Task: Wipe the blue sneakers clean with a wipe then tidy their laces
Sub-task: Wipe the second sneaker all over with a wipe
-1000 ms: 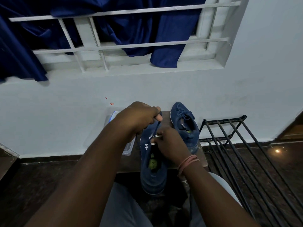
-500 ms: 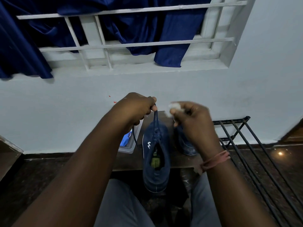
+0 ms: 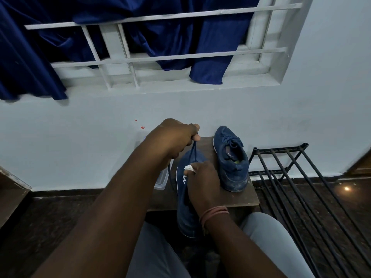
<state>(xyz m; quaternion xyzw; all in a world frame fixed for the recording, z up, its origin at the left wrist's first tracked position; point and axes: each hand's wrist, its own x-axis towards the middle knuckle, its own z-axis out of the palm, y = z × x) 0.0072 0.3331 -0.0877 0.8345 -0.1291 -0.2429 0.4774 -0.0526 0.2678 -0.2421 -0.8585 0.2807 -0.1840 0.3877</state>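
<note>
A blue sneaker (image 3: 185,199) lies on a low brown wooden stand (image 3: 230,197), its heel overhanging the near edge above the person's grey-clad knees (image 3: 267,233), its toe pointing toward the wall. The left hand (image 3: 174,137) is raised above the toe, thumb and curled fingers pinching the dark blue lace (image 3: 193,152), which runs taut from the shoe up into that grip. The right hand (image 3: 202,181) rests on the shoe's upper beside its white side logo, fingers bent around a small crumpled white wipe (image 3: 188,167) pressed against the base of the lace. A band of reddish thread (image 3: 213,212) circles the right wrist.

The second blue sneaker (image 3: 230,157) stands just beside the first on the far right part of the stand, toe to the wall, laces knotted, its heel dusty. A clear plastic container (image 3: 161,181), mostly hidden behind the left forearm, sits at the stand's left side. To the right, a black metal rack (image 3: 297,177) stands on the dark speckled floor (image 3: 50,227). Behind everything rises a pale wall (image 3: 80,137) with red spots, topped by a window with a white grille (image 3: 124,61) and dark blue curtains (image 3: 170,37) draped through its bars.
</note>
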